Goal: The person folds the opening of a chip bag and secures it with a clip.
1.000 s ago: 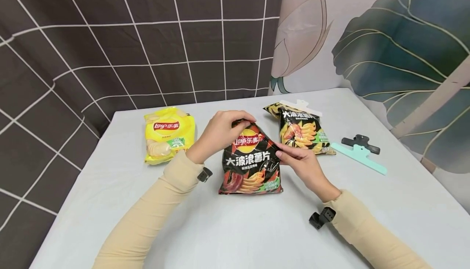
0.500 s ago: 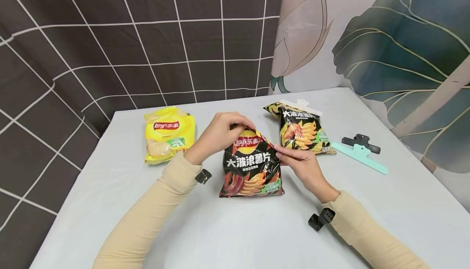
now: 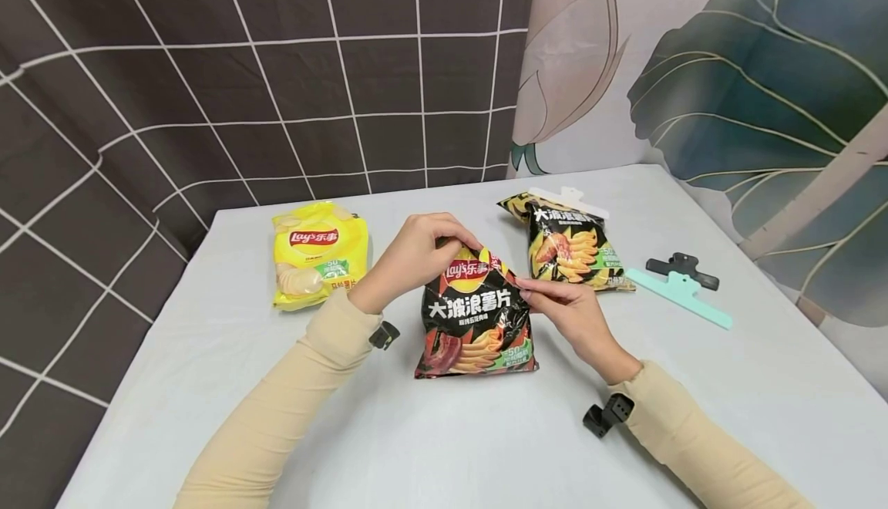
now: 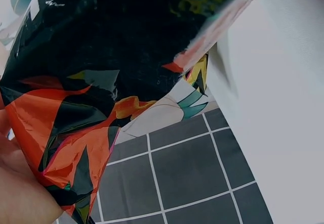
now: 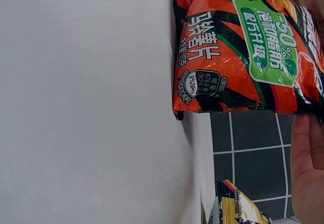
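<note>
A black and red Lay's chip bag (image 3: 472, 316) stands on its bottom edge in front of me, leaning slightly. My left hand (image 3: 418, 257) grips its top left corner, fingers over the upper edge. At the upper right side, my right hand (image 3: 572, 315) pinches the bag between thumb and fingers. Part of the top edge is folded toward the front, showing a strip of yellow. In the left wrist view, the bag's back (image 4: 126, 42) and crumpled orange corner are close up beside the left hand (image 4: 23, 183). The right wrist view shows the lower front (image 5: 228, 57) and the right hand (image 5: 309, 163).
A yellow Lay's bag (image 3: 321, 258) lies at the back left. Behind my right hand lies a black and yellow chip bag (image 3: 569, 243) with a white bag clip (image 3: 570, 200) at its top. A teal clip (image 3: 680, 298) and a black clip (image 3: 683, 270) lie on the right.
The bag's top edge has come down and folded toward the front, so a yellow strip shows. Its bottom edge has shifted slightly toward me. Both hands keep their hold.
</note>
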Tool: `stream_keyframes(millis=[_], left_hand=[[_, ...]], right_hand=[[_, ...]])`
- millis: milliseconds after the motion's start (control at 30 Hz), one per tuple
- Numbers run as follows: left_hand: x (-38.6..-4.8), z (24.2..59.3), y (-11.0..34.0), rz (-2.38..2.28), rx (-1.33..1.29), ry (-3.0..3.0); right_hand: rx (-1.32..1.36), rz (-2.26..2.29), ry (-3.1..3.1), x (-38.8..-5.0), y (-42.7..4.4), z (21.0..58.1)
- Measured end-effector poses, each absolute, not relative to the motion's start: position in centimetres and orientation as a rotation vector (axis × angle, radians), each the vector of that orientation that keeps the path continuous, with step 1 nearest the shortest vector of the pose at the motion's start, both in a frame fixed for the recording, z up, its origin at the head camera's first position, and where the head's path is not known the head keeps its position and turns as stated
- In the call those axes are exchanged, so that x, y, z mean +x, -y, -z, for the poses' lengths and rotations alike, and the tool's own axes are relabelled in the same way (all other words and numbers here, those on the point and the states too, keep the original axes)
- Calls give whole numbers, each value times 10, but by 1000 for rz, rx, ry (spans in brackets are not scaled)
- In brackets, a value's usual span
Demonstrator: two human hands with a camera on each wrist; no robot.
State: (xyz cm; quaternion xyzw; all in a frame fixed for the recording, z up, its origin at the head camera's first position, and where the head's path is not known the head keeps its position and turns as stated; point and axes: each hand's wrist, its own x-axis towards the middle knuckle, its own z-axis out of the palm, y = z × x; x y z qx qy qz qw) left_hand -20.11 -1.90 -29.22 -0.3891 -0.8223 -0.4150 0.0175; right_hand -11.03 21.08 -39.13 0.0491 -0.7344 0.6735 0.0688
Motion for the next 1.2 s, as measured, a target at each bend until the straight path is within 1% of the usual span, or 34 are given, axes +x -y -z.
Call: stream_keyframes(millis=[500, 900, 1200], left_hand=[[-200, 297, 23, 1296, -1293, 2516], [-199, 298, 21, 1273, -1246, 2534], [-201, 301, 22, 1289, -1207, 2549]], right_hand=[[90, -1937, 2337, -110, -211, 390], [74, -1984, 2257, -110, -208, 391], [85, -1968, 2342, -111, -209, 386]])
